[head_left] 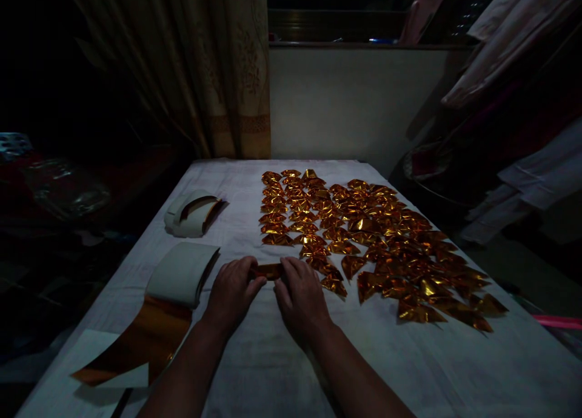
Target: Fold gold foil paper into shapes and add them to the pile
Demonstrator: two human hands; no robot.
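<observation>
- Pinching a small strip of gold foil [269,271] between both hands, we hold it low over the white-covered counter [318,357]; the strip sits between the hands, just at 12 o'clock of the wrists
- Our left hand [233,294] has its fingers curled shut on the strip's left end; thumb and forefinger meet on it
- Our right hand [301,298] has its fingers closed on the right end in the same way; the knuckles face up and the two hands lie just beside each other, nearly touching
- A wide spread of folded gold foil pieces [377,242] covers the counter from 12 o'clock round to 3 o'clock of the hands; the pieces lie in loose rows, many touching or overlapping, the nearest just beside the right hand
- At 9 o'clock of the left hand lies a roll of gold foil with white backing [182,274]; its loose end runs toward 7 o'clock, gold face up, over a white sheet [97,345]
- A second, smaller roll [191,213] rests at 11 o'clock, well apart from the hands
- At 12 o'clock beyond the counter hangs a patterned curtain [218,72] beside a pale wall [350,103]; clothes [513,54] hang at 2 o'clock
</observation>
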